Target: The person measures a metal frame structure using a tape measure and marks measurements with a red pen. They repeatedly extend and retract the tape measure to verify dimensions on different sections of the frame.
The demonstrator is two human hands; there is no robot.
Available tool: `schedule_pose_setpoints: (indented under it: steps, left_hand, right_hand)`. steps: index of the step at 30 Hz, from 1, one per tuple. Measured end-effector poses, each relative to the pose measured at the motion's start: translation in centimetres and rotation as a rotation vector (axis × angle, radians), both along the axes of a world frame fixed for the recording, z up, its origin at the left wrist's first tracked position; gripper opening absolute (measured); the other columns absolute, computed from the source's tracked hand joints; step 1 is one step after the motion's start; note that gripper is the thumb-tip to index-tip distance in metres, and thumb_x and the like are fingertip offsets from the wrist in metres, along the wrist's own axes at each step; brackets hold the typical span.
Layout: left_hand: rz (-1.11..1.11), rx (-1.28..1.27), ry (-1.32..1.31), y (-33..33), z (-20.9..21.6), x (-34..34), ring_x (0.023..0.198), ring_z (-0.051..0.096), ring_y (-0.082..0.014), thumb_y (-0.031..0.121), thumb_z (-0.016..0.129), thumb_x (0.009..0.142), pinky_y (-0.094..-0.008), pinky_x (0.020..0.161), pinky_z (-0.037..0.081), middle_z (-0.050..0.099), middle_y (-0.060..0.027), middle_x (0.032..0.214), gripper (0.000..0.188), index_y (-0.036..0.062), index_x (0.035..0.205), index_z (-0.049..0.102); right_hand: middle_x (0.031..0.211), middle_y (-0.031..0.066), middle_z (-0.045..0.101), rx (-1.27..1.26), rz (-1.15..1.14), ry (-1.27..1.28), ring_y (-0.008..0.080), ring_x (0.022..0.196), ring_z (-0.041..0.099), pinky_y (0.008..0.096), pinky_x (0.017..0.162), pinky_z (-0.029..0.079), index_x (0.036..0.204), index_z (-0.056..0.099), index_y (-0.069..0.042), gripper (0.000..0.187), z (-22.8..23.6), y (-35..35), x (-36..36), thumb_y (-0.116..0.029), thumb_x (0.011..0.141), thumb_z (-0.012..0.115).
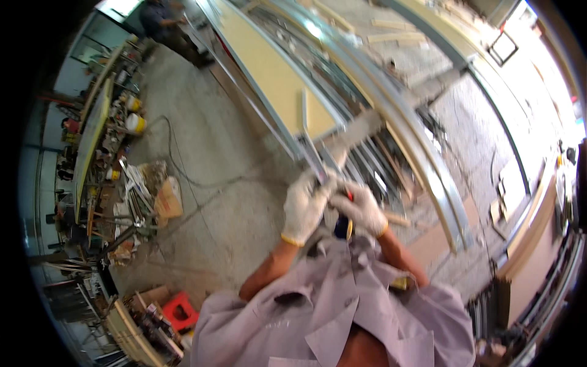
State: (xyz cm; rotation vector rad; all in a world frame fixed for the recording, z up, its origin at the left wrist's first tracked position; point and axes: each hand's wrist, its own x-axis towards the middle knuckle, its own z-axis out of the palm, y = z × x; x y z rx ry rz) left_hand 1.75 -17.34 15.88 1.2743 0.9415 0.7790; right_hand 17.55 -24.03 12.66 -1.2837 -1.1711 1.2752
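My left hand [304,208], in a whitish work glove with a yellow cuff, is closed round the near end of a thin, pale metal strip [314,160]. Close beside it, my gloved right hand [363,211] has its fingers curled in, almost touching the left. A small red piece [349,196] shows at its fingers, and a dark object with a yellow edge [343,227] sits just below; I cannot make out its kind. Beyond my hands, a long cream panel with metal edging [275,73] stretches away, a short pale strip [304,110] lying on it.
Long metal-edged beams [403,122] curve past on the right, with loose metal lengths [373,162] between them. Another person [165,27] stands at the far left. Cable [195,183] crosses the concrete floor. Scrap [137,202], buckets [136,123] and a red container [181,311] are at left.
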Motion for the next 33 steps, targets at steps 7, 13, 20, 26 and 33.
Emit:
schedule_pose_setpoints:
  steps: [7,13,20,26,33]
  left_hand:
    - [0.089,-0.198,-0.102,-1.4,-1.0,0.6,0.097,0.068,-0.0118,0.007,0.063,0.102,-0.0266,0.090,0.053,0.073,-0.0064,0.107,0.016,-0.0010,0.114,0.068]
    - [0.020,-0.202,0.200,-1.8,-1.5,-1.1,0.096,0.066,-0.0115,0.015,0.070,0.100,-0.0267,0.088,0.051,0.073,-0.0056,0.104,0.020,-0.0004,0.112,0.070]
    - [-0.397,1.373,0.804,0.2,3.9,-0.6,0.092,0.070,-0.0328,0.036,0.079,0.085,-0.0408,0.088,0.057,0.074,-0.0091,0.097,0.041,0.0085,0.115,0.070]
    - [-1.177,0.244,1.161,3.2,1.1,1.4,0.109,0.067,-0.0339,0.024,0.053,0.101,-0.0444,0.094,0.053,0.069,-0.0216,0.110,0.030,0.0089,0.123,0.068]
    - [-1.181,0.309,0.896,3.2,-4.5,-0.2,0.086,0.065,-0.0335,0.033,0.047,0.103,-0.0416,0.081,0.051,0.066,-0.0145,0.088,0.034,0.0079,0.112,0.067]
  right_hand:
    - [0.078,-0.0029,0.064,-0.210,0.051,0.071,0.0036,0.069,0.055,0.0242,0.063,0.049,0.102,0.070,0.001,0.019,-1.2,-0.4,0.9,-0.017,0.099,0.067]
    - [0.069,0.0011,0.068,-0.259,0.165,-0.076,0.0074,0.059,0.059,0.0290,0.058,0.050,0.091,0.073,0.001,0.023,-1.1,0.1,2.4,-0.022,0.095,0.071]
    - [0.064,0.0129,0.065,-0.222,0.380,-0.481,0.0214,0.059,0.065,0.0381,0.061,0.051,0.084,0.070,0.002,0.036,-1.4,0.4,4.6,-0.034,0.091,0.072]
    - [0.069,0.0148,0.068,-0.226,0.589,-0.579,0.0277,0.064,0.066,0.0414,0.066,0.051,0.085,0.072,0.002,0.042,-0.6,2.1,4.2,-0.040,0.089,0.073]
    - [0.066,0.0074,0.063,-0.282,0.773,-0.427,0.0164,0.062,0.057,0.0354,0.061,0.046,0.093,0.074,0.003,0.028,-2.3,3.6,6.2,-0.023,0.084,0.075]
